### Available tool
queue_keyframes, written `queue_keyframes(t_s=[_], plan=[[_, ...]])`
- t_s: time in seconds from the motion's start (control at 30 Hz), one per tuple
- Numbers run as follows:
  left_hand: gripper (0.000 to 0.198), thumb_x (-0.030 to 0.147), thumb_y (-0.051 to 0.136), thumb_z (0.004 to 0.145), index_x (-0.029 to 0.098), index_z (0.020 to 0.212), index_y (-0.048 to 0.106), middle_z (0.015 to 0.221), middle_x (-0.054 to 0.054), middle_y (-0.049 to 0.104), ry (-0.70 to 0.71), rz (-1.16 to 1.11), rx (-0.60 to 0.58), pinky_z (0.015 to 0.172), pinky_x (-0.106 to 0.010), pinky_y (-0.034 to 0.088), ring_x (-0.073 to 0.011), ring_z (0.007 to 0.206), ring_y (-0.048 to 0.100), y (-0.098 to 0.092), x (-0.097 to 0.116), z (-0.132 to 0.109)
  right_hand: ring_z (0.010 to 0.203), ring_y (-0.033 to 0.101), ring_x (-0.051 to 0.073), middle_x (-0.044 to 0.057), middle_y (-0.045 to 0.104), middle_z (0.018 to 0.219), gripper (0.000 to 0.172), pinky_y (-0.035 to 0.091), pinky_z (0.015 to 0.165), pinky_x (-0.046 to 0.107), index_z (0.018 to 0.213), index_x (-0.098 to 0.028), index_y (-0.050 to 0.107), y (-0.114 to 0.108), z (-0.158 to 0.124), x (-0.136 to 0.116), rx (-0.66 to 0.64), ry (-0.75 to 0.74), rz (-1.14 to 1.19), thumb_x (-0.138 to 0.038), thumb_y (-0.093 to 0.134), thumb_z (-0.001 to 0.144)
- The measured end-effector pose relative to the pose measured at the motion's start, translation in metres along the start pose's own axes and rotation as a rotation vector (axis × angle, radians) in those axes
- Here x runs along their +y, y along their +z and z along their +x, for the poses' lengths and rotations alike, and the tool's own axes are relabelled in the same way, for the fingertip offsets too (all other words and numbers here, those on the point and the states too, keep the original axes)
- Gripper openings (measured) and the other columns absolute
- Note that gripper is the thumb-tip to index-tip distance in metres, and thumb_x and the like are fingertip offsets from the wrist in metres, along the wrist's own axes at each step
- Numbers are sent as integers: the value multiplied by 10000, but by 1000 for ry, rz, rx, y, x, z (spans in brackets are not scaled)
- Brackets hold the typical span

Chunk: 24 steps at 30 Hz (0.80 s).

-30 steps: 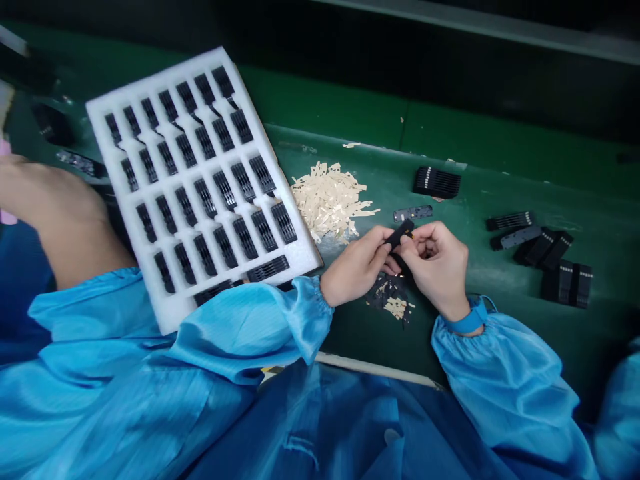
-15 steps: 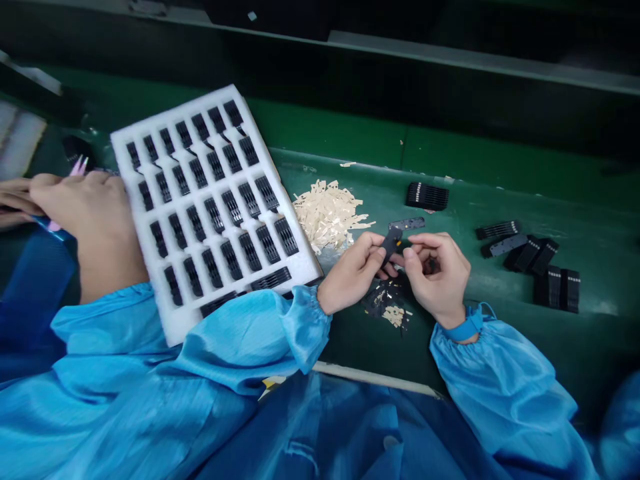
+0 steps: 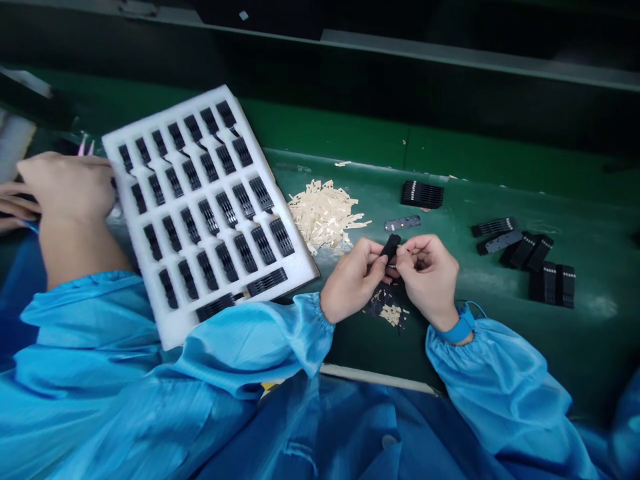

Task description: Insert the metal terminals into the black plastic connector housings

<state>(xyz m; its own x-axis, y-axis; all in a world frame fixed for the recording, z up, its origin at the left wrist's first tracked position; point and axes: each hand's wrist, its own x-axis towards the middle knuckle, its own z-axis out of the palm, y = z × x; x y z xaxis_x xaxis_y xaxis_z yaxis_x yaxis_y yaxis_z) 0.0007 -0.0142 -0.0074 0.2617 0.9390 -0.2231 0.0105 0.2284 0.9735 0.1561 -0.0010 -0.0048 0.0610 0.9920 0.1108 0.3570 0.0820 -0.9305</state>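
My left hand [image 3: 353, 283] grips a small black part [image 3: 391, 247] between thumb and fingers, over the green table. My right hand [image 3: 431, 277] is pinched at the right edge of that part; whatever its fingertips hold is too small to make out. Just behind my hands a flat dark plate [image 3: 403, 223] lies on the table. Below them is a scatter of black and cream scraps [image 3: 393, 313]. A pile of cream strips [image 3: 325, 215] lies to the left, beside a white foam tray [image 3: 187, 328] filled with black parts.
At the far left another person's hand [image 3: 70, 187] is beside the tray, near pink tweezers [image 3: 86, 145]. A black stack [image 3: 423, 194] stands behind my right hand. More black stacks [image 3: 553, 285] lie to the right on the green table [image 3: 505, 353].
The black part has turned in my fingers, and the orange spot on it no longer shows. My right hand has shifted slightly left. The other person's hand has moved a little up and left.
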Motion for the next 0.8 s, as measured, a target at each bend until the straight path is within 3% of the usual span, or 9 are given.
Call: queue_keyframes(t_s=[0.4, 0.8], plan=[[149, 319, 491, 1015, 184, 1080, 494, 923, -49, 749, 81, 86, 16, 733, -281, 589, -155, 814, 741, -2, 0, 1, 538, 529, 99, -28, 614, 670, 57, 426, 479, 225, 850, -203, 633, 0, 2, -3, -3, 51, 99, -231, 683, 848], [155, 257, 435, 1027, 199, 1140, 525, 902, -26, 746, 234, 492, 66, 747, -282, 545, -155, 810, 737, -8, 7, -1, 552, 538, 102, -8, 646, 685, 82, 415, 495, 224, 789, -194, 644, -7, 12, -7, -102, 209, 200, -230, 717, 791]])
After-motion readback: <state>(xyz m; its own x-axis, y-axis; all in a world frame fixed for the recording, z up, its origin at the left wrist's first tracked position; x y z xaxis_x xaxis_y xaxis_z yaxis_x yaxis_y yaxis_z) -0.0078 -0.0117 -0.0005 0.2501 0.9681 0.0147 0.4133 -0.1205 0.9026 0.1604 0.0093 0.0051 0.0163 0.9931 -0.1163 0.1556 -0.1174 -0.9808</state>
